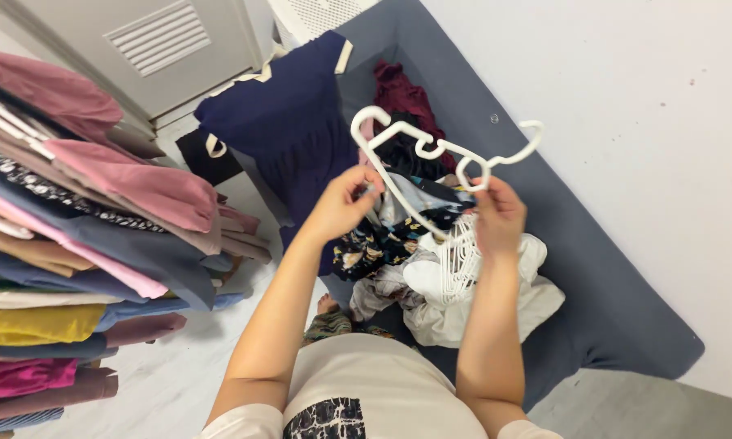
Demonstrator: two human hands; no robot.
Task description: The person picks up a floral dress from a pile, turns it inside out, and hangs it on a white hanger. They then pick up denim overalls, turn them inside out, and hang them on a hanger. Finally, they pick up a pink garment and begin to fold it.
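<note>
I see a white plastic clothes hanger [431,154] raised above the heap. My left hand [343,203] pinches its arm with fingers closed; my right hand [497,215] is clamped on a bunch of white hangers [457,258]. Nothing hangs on it yet; the jumbled pile of garments [431,268] on the grey mattress [593,268] remains. Hung shirts [73,244] crowd the left. No labels or packages are visible.

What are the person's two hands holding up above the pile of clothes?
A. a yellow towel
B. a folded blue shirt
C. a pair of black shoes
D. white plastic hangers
D: both the left hand and the right hand grip white plastic hangers, raised over the pile of clothes on the grey mat.
</note>
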